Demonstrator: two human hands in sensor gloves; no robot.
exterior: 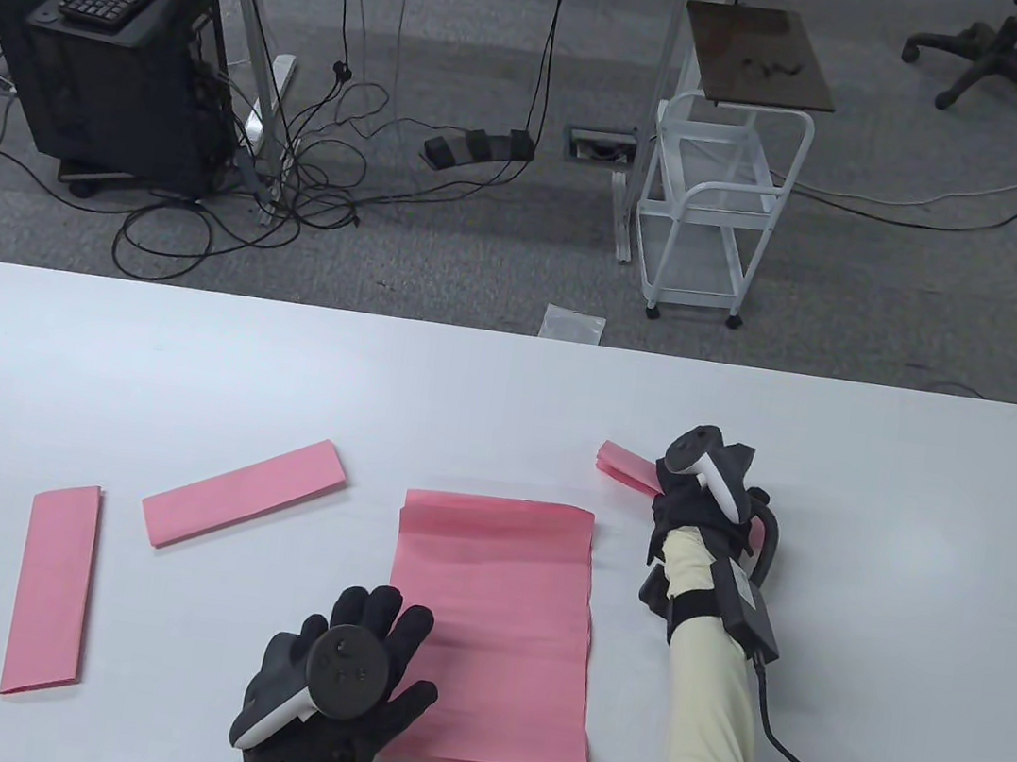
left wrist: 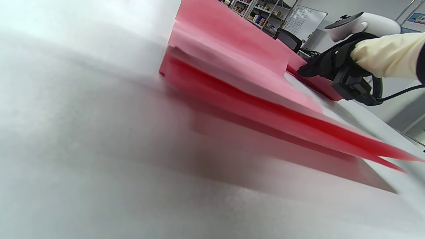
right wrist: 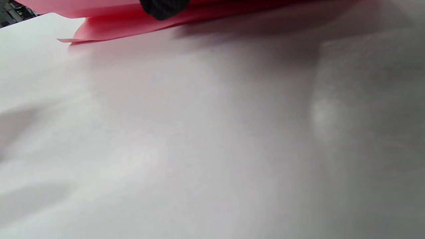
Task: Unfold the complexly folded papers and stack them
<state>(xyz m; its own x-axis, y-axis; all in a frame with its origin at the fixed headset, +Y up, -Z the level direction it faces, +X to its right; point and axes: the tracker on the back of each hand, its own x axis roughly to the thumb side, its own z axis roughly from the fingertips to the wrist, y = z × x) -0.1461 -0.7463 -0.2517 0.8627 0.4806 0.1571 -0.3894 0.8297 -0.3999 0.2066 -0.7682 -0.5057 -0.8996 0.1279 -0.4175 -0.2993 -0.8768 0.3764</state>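
Overhead view; 2 table-level wrist views.

My right hand (exterior: 706,496) covers most of the small folded pink paper (exterior: 625,466); only its far-left end pokes out, and my fingers are hidden under the tracker, so the grip can't be read. In the right wrist view, just one black gloved fingertip (right wrist: 164,8) shows, cut by the top edge against blurred pink paper. My left hand (exterior: 346,672) hides the lower-left corner of the stack of unfolded pink sheets (exterior: 503,609); sheet count too fine to tell. In the left wrist view, the white table (left wrist: 83,149) and the stack's near edge (left wrist: 265,119) are blurred. My left forearm is cut off at the table view's bottom edge.
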